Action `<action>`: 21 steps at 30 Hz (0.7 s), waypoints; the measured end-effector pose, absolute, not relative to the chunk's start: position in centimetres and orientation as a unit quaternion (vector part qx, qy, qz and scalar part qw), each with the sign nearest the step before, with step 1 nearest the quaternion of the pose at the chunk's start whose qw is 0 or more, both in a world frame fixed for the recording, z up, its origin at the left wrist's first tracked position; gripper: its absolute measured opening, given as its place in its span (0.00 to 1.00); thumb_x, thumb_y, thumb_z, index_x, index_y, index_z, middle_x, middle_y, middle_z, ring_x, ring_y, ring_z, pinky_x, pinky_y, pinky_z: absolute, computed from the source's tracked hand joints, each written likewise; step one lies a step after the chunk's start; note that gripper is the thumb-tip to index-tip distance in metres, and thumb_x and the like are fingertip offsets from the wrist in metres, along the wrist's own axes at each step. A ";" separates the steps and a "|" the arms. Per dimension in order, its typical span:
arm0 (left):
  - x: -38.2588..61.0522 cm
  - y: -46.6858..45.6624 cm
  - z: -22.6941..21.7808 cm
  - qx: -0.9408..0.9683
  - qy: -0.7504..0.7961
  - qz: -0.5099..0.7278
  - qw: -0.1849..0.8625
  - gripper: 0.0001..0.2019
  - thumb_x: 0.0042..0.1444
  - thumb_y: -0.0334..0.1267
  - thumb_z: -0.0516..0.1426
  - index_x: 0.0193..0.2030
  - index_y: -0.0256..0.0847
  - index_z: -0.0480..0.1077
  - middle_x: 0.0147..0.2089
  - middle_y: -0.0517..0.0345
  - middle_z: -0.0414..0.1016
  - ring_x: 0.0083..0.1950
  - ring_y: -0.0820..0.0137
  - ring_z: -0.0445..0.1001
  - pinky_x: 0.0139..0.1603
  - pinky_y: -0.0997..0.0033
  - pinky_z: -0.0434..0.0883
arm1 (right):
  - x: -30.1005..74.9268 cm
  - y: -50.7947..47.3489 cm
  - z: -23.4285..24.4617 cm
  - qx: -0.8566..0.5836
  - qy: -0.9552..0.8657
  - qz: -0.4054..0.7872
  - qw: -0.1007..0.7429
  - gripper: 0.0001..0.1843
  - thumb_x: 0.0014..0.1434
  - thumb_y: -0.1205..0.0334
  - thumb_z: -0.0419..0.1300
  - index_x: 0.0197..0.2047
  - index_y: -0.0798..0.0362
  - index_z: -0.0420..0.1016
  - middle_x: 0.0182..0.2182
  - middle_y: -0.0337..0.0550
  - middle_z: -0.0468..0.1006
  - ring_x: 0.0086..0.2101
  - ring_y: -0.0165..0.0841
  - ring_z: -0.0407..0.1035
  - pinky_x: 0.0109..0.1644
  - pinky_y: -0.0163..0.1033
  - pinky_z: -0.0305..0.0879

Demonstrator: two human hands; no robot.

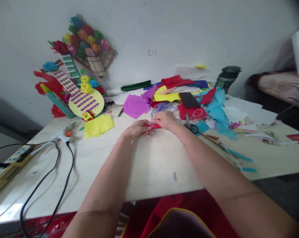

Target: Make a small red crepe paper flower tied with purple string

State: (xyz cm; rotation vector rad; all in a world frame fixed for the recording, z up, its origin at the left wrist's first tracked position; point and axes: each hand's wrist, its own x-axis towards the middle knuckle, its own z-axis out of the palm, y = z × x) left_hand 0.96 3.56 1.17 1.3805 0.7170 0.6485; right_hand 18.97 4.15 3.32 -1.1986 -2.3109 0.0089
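Observation:
Both my hands meet over the middle of the pale table (144, 165). My left hand (136, 129) pinches one end of a small red paper piece (156, 126). My right hand (166, 119) grips its other end, fingers curled. A thin lilac thread (151, 131) hangs down from the red piece between the two hands. Just behind my hands lies a loose tangle of lilac thread (164, 107).
Black-handled scissors (192, 127) and a black phone (189, 99) lie to the right amid piles of coloured paper (215, 109). Yellow paper (98, 125), a glue gun (65, 134) with black cable, a power strip (13, 162) and paper-flower crafts (77, 89) are left. A dark bottle (227, 77) stands behind.

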 end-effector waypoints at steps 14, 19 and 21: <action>1.0 3.7 1.4 0.518 0.383 0.400 0.652 0.10 0.43 0.31 0.63 0.31 0.32 0.65 0.23 0.59 0.69 0.21 0.78 0.67 0.26 0.76 0.68 | 18.6 3.4 4.0 -0.378 -0.878 -0.036 0.292 0.10 0.56 0.59 0.58 0.30 0.50 0.80 0.34 0.42 0.76 0.36 0.33 0.62 0.35 0.36 0.53; 1.1 4.0 1.3 0.478 0.398 0.469 0.627 0.08 0.44 0.30 0.61 0.30 0.33 0.65 0.22 0.61 0.67 0.21 0.80 0.65 0.26 0.78 0.68 | 18.4 2.9 4.0 -0.449 -0.850 -0.066 0.269 0.14 0.58 0.59 0.53 0.31 0.53 0.79 0.32 0.44 0.77 0.35 0.33 0.65 0.33 0.36 0.52; 1.1 4.2 1.3 0.465 0.392 0.497 0.619 0.07 0.44 0.29 0.60 0.29 0.33 0.65 0.21 0.62 0.66 0.21 0.80 0.64 0.24 0.79 0.67 | 18.2 2.8 4.0 -0.475 -0.839 -0.063 0.258 0.15 0.58 0.60 0.52 0.32 0.54 0.79 0.32 0.45 0.78 0.34 0.33 0.67 0.33 0.36 0.53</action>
